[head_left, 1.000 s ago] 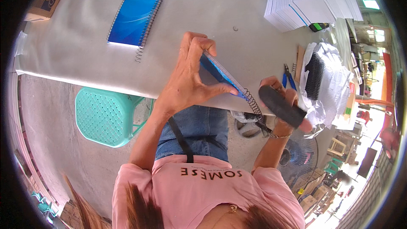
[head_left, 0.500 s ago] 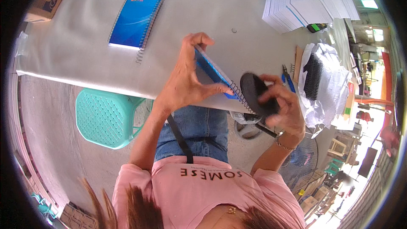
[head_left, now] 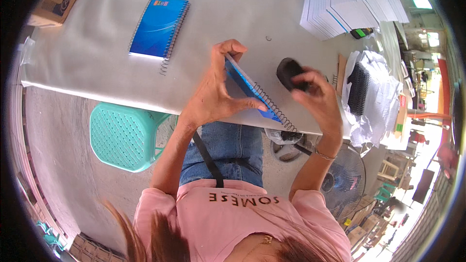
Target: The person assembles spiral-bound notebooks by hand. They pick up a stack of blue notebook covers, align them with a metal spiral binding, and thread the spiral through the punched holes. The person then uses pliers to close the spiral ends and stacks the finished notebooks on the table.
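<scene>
My left hand [head_left: 213,94] grips a blue spiral-bound notebook [head_left: 252,92] and holds it tilted on edge at the near side of the grey table [head_left: 97,58]; its wire coil trails toward the table edge. My right hand [head_left: 318,102] holds a black rounded object [head_left: 290,73] just right of the notebook's coil. A second blue spiral notebook [head_left: 159,28] lies flat farther left on the table.
Stacks of white paper sheets [head_left: 344,2] sit at the far right of the table. A black coil binding [head_left: 358,87] lies on a white pile to the right. A turquoise plastic stool [head_left: 124,136] stands under the table edge, and a fan [head_left: 347,184] is on the floor.
My right hand has lifted the black object from below the table edge up and over the tabletop beside the notebook. My left hand has kept its hold on the notebook.
</scene>
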